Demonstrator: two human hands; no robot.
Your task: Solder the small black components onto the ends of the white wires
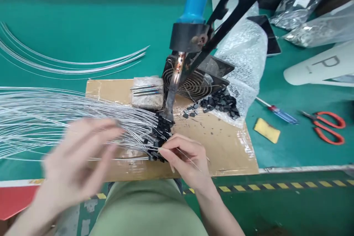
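My right hand (188,156) pinches a thin wire (190,159) between thumb and fingertips, beside the black pieces (162,132) on the wire ends. To the left, my left hand (83,155) hovers over the bundle of pale wires (110,112); it is smeared by motion, and whether it holds anything is unclear. The bundle runs in from the left edge onto a cardboard sheet (215,147). Above the black pieces, a soldering iron (177,73) with a blue handle points down from a black stand (238,3).
Behind the iron lies a round fan grille (193,84). Loose black bits (221,103) sit by bubble wrap (243,55). Further right are a screwdriver (284,115), a yellow sponge (267,130) and red-handled scissors (329,125). More wires (83,68) lie upper left.
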